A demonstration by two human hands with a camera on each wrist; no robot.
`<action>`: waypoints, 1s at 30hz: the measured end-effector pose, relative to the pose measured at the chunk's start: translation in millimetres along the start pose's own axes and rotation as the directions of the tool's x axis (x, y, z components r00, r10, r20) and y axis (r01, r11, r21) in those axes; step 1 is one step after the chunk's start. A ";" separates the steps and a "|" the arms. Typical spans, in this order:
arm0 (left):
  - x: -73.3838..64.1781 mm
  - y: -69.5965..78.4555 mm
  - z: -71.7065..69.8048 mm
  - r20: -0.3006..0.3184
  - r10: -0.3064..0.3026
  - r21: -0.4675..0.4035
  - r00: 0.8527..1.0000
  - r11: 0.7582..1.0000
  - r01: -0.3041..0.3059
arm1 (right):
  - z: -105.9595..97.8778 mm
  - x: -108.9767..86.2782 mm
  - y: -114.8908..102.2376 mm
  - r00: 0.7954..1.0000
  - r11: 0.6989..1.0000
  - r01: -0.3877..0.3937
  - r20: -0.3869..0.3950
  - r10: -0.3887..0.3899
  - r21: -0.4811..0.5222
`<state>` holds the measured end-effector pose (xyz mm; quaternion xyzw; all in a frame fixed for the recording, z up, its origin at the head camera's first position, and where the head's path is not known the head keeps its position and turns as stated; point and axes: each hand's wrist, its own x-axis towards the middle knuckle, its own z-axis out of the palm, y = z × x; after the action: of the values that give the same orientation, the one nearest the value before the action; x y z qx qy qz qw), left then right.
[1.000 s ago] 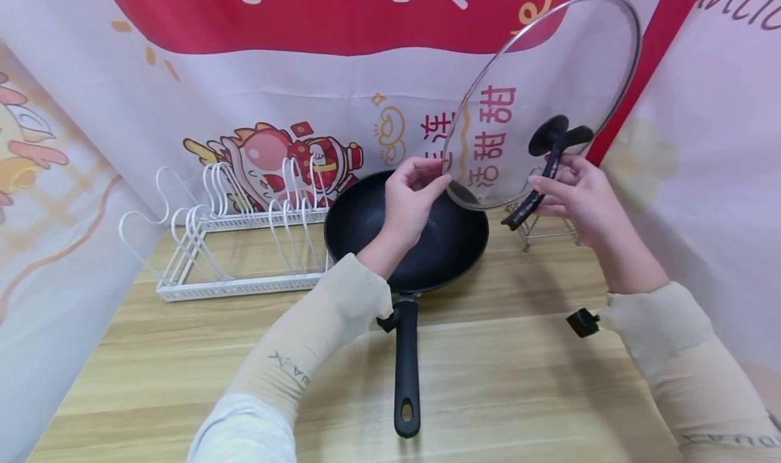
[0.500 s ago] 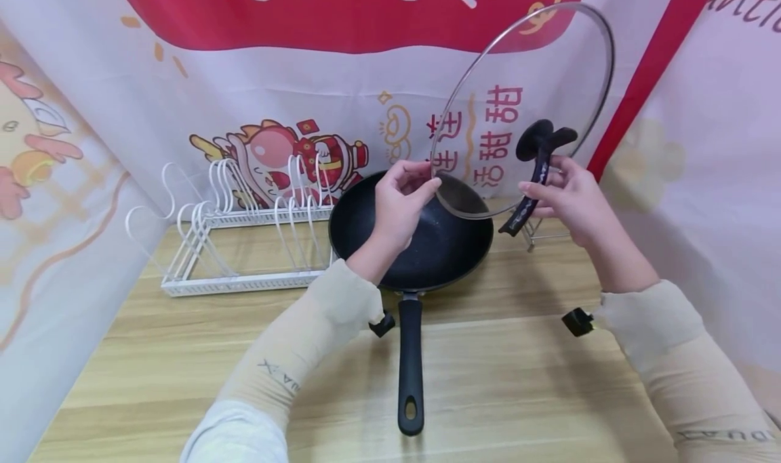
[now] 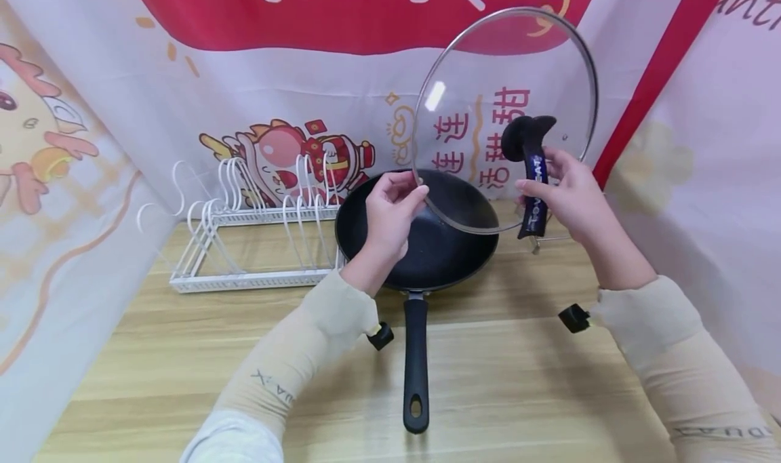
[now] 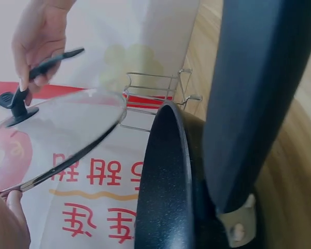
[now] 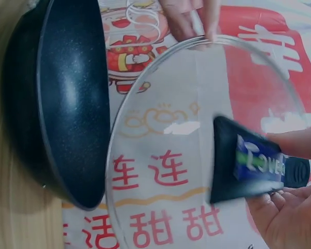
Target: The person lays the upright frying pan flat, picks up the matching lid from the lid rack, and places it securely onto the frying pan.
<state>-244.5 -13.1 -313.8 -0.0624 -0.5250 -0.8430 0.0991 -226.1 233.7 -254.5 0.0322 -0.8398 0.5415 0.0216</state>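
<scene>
A round glass pot lid point(image 3: 470, 144) with a metal rim is held up on edge above a black frying pan point(image 3: 439, 253). My left hand point(image 3: 390, 212) pinches the lid's rim at its lower left between thumb and fingers. On the right, my right hand point(image 3: 573, 188) grips the lid's black handle point(image 3: 534, 185), which bears a printed label. In the right wrist view the handle point(image 5: 249, 163) faces the camera, fingers around its end. The pan rests on the table, its long handle point(image 3: 416, 368) pointing toward me.
A white wire dish rack point(image 3: 244, 283) stands left of the pan, right beside it. Behind the lid, a small metal wire rack point(image 4: 150, 93) stands to the pan's right. A printed cloth point(image 3: 293, 90) hangs along the back of the wooden table point(image 3: 518, 381).
The lid has turned so its glass faces me more squarely, and it has shifted left and slightly down. My right hand has moved left with the handle; both hands keep their hold.
</scene>
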 end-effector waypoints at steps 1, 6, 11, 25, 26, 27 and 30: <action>-0.4 -0.7 -1.4 -0.016 -0.017 -0.025 1.000 1.000 0.017 | 1.3 -0.1 -1.5 1.000 1.000 0.002 0.002 -0.002 0.006; -3.0 -2.0 -8.8 -0.078 -0.064 -0.122 0.995 0.991 0.054 | 6.5 -0.5 -8.8 1.000 1.000 0.016 0.026 -0.016 -0.005; -6.6 0.5 -13.7 -0.097 -0.087 -0.149 0.991 0.986 0.072 | 10.7 0.0 -12.3 0.999 0.999 0.032 0.032 -0.031 -0.003; -20.3 4.7 -29.0 -0.207 -0.208 -0.168 0.956 0.970 0.175 | 22.6 2.8 -19.0 0.997 0.996 0.024 0.070 -0.019 -0.081; -20.6 5.5 -29.8 -0.212 -0.206 -0.158 0.955 0.972 0.174 | 23.4 3.4 -19.1 0.997 0.996 0.028 0.072 -0.022 -0.090; -20.8 6.6 -30.6 -0.216 -0.203 -0.147 0.955 0.974 0.173 | 24.3 4.1 -19.0 0.997 0.994 0.032 0.075 -0.025 -0.100; -20.5 10.0 -33.4 -0.226 -0.201 -0.124 0.953 0.976 0.177 | 27.9 5.9 -18.8 0.996 0.993 0.045 0.080 -0.036 -0.110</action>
<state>-222.3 -45.3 -324.1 0.0843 -0.4692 -0.8757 0.0767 -230.6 200.4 -248.6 0.0693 -0.8682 0.4914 0.0015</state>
